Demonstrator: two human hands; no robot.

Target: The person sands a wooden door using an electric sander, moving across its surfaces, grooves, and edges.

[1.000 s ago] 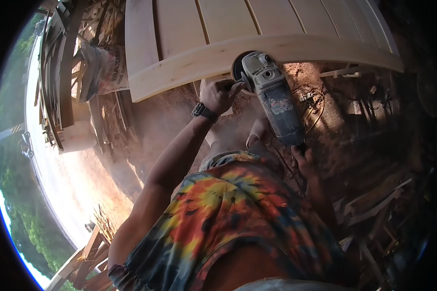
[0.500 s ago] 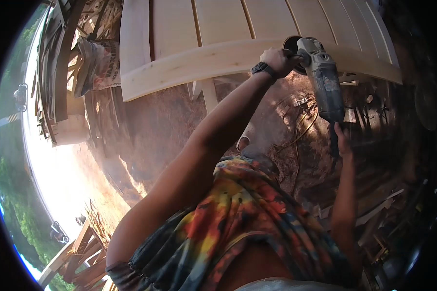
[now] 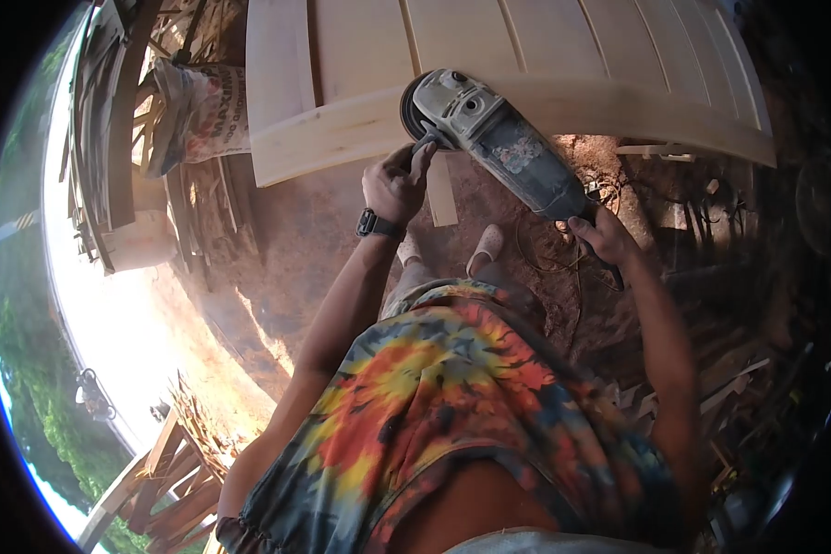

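An angle grinder [image 3: 517, 152] with a dark round disc [image 3: 410, 109] lies slanted across the front of a pale wooden panel [image 3: 360, 46]. Its disc is at the panel's curved front rail [image 3: 328, 134]; the grinder's head hides the exact contact. My left hand [image 3: 395, 189], with a watch at the wrist, is closed around the side handle by the grinder's head. Wrapped round the rear handle is my right hand [image 3: 609, 238], at the tool's lower right end.
A printed sack [image 3: 214, 115] and stacked boards [image 3: 120, 120] stand left of the panel. Cables [image 3: 559, 268] lie on the dirt floor [image 3: 323, 222] near my feet [image 3: 489, 242]. Scrap wood [image 3: 162, 471] is piled at lower left, with more at lower right.
The grinder has moved left along the front rail and turned from nearly upright in view to a slant. Both hands went left with it, still gripping. My feet now show more fully.
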